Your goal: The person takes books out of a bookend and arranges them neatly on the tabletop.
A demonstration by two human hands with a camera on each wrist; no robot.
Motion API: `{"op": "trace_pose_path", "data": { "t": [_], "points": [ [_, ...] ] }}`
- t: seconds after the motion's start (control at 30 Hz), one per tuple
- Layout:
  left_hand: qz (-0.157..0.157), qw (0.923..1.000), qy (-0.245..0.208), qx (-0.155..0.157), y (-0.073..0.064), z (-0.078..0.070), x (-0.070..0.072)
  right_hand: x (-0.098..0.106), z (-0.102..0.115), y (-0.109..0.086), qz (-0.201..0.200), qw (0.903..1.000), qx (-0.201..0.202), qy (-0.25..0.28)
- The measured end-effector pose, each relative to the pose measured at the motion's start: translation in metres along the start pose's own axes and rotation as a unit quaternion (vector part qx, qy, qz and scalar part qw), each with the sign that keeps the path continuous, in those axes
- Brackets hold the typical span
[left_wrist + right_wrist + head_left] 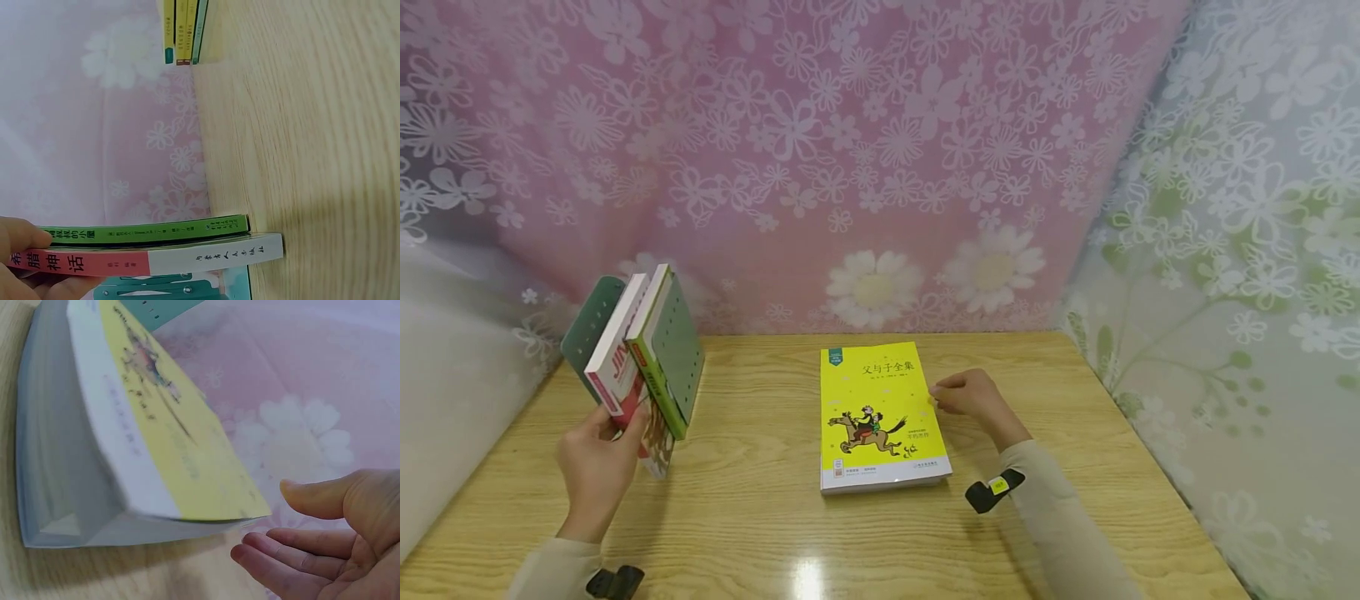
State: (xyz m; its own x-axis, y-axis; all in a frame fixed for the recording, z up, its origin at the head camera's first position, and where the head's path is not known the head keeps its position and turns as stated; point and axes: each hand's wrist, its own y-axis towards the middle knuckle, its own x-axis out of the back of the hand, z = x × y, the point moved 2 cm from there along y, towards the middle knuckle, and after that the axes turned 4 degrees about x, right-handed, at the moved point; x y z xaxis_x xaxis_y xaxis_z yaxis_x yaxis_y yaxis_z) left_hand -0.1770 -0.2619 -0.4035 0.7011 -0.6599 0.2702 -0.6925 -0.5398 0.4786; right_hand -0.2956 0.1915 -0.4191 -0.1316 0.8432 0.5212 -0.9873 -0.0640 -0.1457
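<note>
At the left of the table, my left hand point(598, 458) grips a white and red book point(617, 375) between thumb and fingers. The book stands upright, leaning slightly, in a teal metal bookend point(593, 321). Right beside it is a green book point(658, 392); both spines show in the left wrist view. A thick yellow book point(880, 408) with a horse and riders on its cover lies flat on top of a stack near the middle. At its right edge is my right hand point(973, 400). In the right wrist view its thumb and fingers are apart, holding nothing.
Spines of several stacked books point(181, 31) appear in the left wrist view. Wood-grain table point(745, 517) lies under everything. A pink flowered curtain point(790, 208) hangs behind the table, and a pale flowered one point(1240, 292) runs along the right edge.
</note>
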Motion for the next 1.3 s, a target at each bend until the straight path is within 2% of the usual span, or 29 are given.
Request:
{"op": "trace_pose_path", "data": {
  "t": [0.17, 0.53, 0.67, 0.87, 1.1, 1.3],
  "points": [
    [-0.002, 1.0000, 0.002, 0.007, -0.005, 0.000, 0.006, 0.004, 0.006, -0.002, 0.009, 0.9997, 0.022, 0.010],
    [-0.007, 0.9985, 0.040, 0.037, -0.020, -0.011, 0.021, 0.006, 0.026, -0.004, 0.015, 0.9984, 0.052, -0.017],
    [-0.007, 0.9982, 0.031, 0.051, -0.025, -0.015, 0.027, -0.002, 0.033, -0.002, 0.013, 0.9981, 0.058, -0.015],
    [-0.006, 0.9990, 0.012, 0.043, -0.033, -0.020, 0.032, -0.017, 0.043, -0.002, 0.015, 0.9978, 0.063, -0.018],
    [-0.009, 0.9979, 0.035, 0.054, -0.041, -0.023, 0.038, -0.031, 0.059, -0.003, 0.025, 0.9947, 0.094, -0.034],
    [-0.019, 0.9973, 0.028, 0.065, -0.047, -0.024, 0.042, -0.042, 0.074, -0.005, 0.028, 0.9939, 0.103, -0.031]
  ]
}}
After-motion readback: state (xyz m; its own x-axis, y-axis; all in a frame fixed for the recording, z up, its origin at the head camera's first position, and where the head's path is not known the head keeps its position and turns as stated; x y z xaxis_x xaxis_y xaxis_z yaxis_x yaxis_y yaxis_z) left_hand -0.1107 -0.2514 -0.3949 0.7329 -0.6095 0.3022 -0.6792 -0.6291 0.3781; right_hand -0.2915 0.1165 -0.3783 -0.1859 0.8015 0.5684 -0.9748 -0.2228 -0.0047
